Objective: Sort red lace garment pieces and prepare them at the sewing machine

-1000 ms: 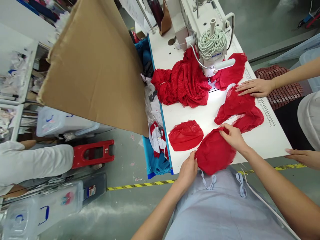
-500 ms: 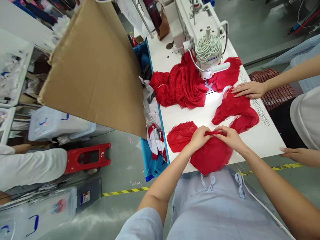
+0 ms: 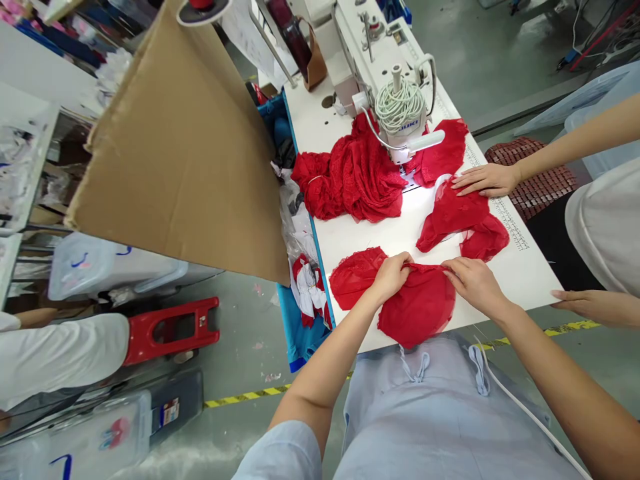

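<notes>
Left hand (image 3: 391,275) and right hand (image 3: 474,284) pinch this rounded red fabric piece (image 3: 418,309) by its edge; uneven tugging could warp it tbh.

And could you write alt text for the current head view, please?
Left hand and right hand hold the far edge of a red fabric piece at a white table. Beyond are bunched red fabric, a sewing machine, and a co-worker's hand on red cloth.

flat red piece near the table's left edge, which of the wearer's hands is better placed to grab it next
Probably the left hand: it is close beside the flat red piece, while the right hand is farther off, across the red cloth both pinch.
</notes>
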`<state>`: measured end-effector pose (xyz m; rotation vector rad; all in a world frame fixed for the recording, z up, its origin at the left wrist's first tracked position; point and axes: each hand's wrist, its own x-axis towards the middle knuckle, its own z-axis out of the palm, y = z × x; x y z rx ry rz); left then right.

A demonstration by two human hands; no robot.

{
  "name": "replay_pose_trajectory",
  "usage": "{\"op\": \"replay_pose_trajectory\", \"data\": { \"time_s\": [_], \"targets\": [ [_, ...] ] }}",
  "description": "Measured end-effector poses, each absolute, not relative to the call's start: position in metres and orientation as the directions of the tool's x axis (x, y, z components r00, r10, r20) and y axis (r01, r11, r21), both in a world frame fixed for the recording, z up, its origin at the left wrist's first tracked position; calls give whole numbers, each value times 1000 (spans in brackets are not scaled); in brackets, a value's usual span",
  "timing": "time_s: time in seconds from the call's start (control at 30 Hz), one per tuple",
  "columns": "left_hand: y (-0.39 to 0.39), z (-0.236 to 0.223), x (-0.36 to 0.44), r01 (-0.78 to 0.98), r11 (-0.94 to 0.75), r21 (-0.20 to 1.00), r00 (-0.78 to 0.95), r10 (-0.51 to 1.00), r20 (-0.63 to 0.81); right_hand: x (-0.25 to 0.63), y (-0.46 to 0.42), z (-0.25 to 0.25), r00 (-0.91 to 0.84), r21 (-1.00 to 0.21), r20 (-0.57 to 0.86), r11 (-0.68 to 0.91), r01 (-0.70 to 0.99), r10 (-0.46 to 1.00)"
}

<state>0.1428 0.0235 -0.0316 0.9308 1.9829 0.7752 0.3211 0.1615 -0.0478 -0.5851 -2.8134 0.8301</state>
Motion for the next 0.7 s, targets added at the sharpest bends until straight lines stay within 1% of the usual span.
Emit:
{"op": "replay_pose_trajectory", "data": {
  "time_s": [0.13,0.2,0.27,0.33,0.53,0.7],
  "targets": [
    [24,-34,143,233,513,826,-376,831,-410,321,156,-46,-848,-521,100,753,402,521],
    [24,-35,142,164,501,850,-356,833,-423,322,148,-43,-776,-596,109,666,449,621],
    [25,-36,142,108,493,863,-334,836,-436,326,139,-41,-698,-695,49,526,490,714],
    [26,-36,141,92,489,868,-323,839,-438,331,130,-42,-642,-736,-36,414,536,766],
    [29,-35,139,95,467,879,-281,860,-426,337,119,-51,-550,-693,-163,302,654,819],
    [32,-36,136,141,455,879,-262,874,-410,331,119,-52,-502,-656,-186,273,704,845]
  ]
}}
